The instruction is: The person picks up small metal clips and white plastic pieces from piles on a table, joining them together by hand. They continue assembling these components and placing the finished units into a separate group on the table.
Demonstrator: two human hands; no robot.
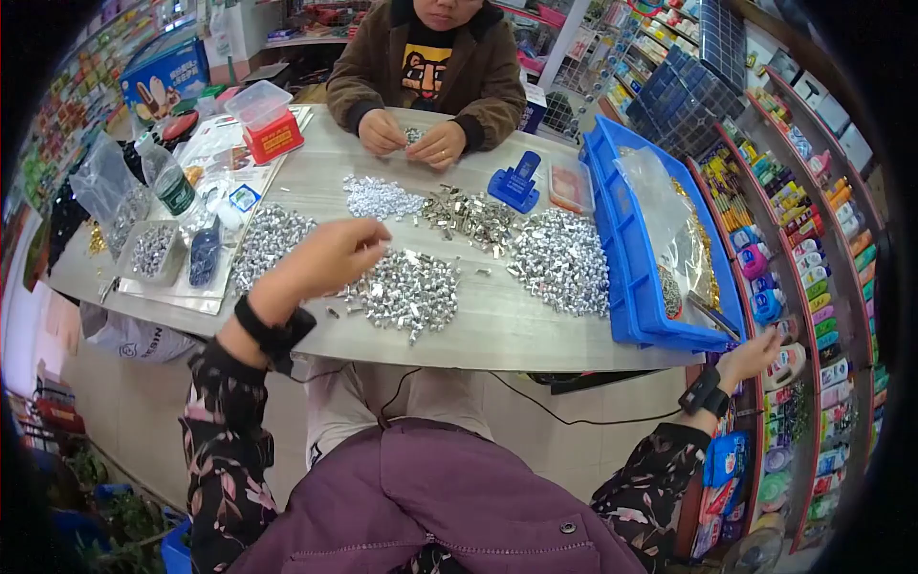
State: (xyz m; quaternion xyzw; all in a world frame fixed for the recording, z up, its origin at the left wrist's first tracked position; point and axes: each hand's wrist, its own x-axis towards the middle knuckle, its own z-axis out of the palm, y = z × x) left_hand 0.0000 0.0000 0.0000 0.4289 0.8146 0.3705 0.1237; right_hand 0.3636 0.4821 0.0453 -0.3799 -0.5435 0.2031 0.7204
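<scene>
My left hand [330,258] hangs over the table between two heaps of small silver metal pieces. Its fingers are bent, the thumb stands apart from them, and nothing shows between. Under and beside it spreads the middle heap of silver pieces [411,297]; another silver heap [273,239] lies to its left. Off the table's right end, past the corner of a blue plastic tray [626,287], is my right hand [751,361], fingers loosely stretched and holding nothing I can see. Both wrists wear black bands.
Across the table, a person's hands [416,142] hold something small. Nearby are white pieces [380,198], metal clips [473,218], a right-hand silver heap [564,263], a blue stand [516,182], a red tub [273,134] and a bottle [172,182]. A cable [564,421] hangs before me; shelves [813,239] stand right.
</scene>
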